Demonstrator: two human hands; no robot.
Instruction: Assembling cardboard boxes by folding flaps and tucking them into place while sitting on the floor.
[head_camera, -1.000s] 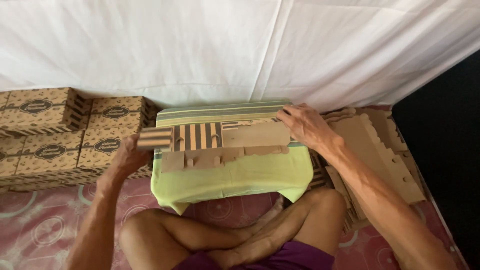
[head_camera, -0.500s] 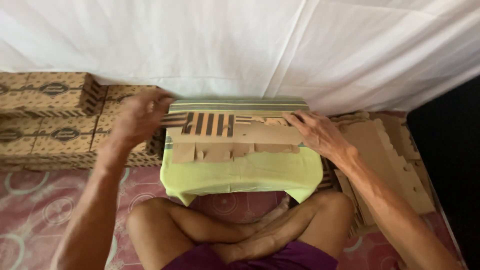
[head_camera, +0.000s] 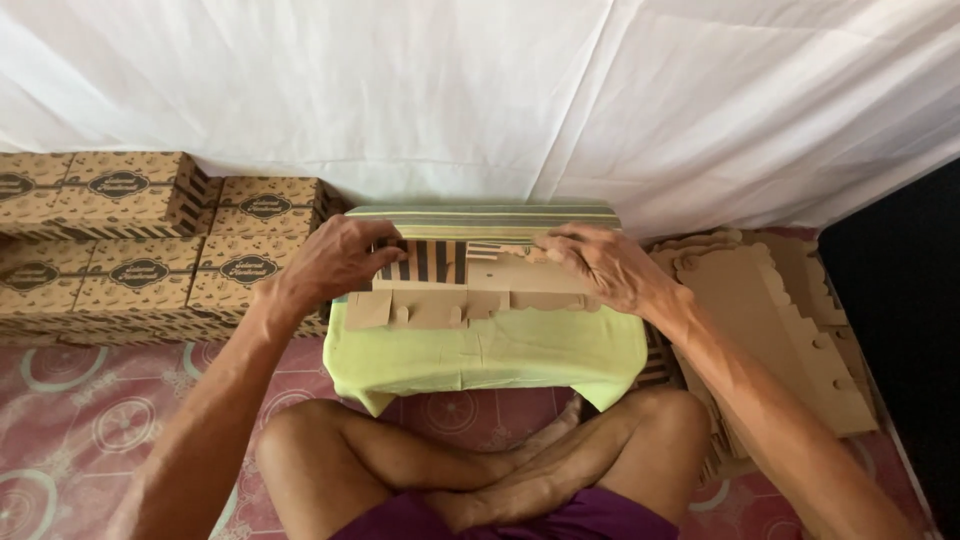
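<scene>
Both hands now grip the flat carton blank (head_camera: 470, 285) on the bench (head_camera: 490, 355): left hand (head_camera: 335, 262) moved in from 9 o'clock, right hand (head_camera: 600, 265) pressing down, folding underway.

A low tabletop (head_camera: 480, 212) stands on the floor (head_camera: 90, 420), covered by a light green cloth (head_camera: 490, 355) that hangs over its near edge. A flat, partly folded cardboard box blank (head_camera: 470, 285), brown with a dark striped panel, lies directly on the cloth. The floor has a pink patterned covering. On it, left of the tabletop, sit stacked brown printed boxes (head_camera: 110, 240); to the right lies a pile of flat cardboard blanks (head_camera: 780, 320).
</scene>
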